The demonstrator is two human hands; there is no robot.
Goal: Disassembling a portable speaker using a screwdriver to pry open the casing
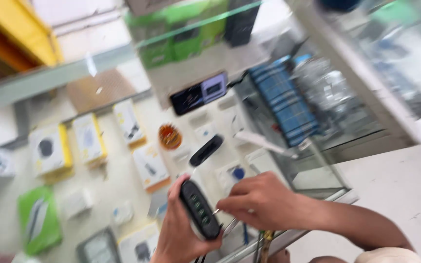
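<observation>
Fingers (pixel 179 195) of the left hand (pixel 179 234) wrap a black oblong device (pixel 200 209) with green ports, tilted face-up, apparently to expose it to the tool. It sits at six o'clock over the glass bench (pixel 123 185), above boxed accessories (pixel 49 151) in yellow and white. At four o'clock, the right hand (pixel 261 202) pinches shut on a thin metal-tipped tool (pixel 216 211), its point touching the device's edge. A black cap-like part (pixel 206 150) lies just beyond, at twelve o'clock.
</observation>
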